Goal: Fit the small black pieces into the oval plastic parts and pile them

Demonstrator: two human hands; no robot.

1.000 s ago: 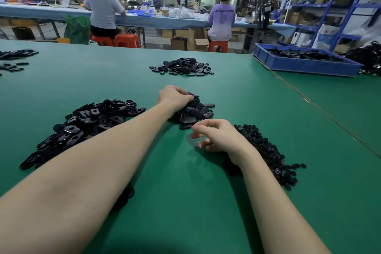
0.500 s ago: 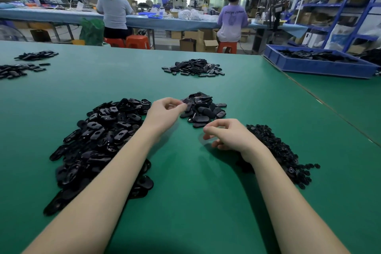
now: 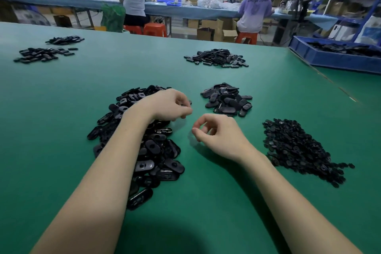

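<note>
Right hand [image 3: 218, 136]: fingers curled, contents indiscernible; small black pieces [image 3: 299, 148] heaped just right on worktop [image 3: 61, 130]. Left hand [image 3: 171, 105]: curled over oval parts pile [image 3: 152, 150], grip unclear. Fitted pile [image 3: 226, 99] beyond. Risk: forearm sweeping ovals astray.

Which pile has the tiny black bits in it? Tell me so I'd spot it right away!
Start at the green table. Find the right hand and look just past it to the right: that low, spread-out heap is the tiny pieces. The other nearby piles, like the big one under the left arm, hold larger smooth ovals; this one looks fine and grainy.
</note>
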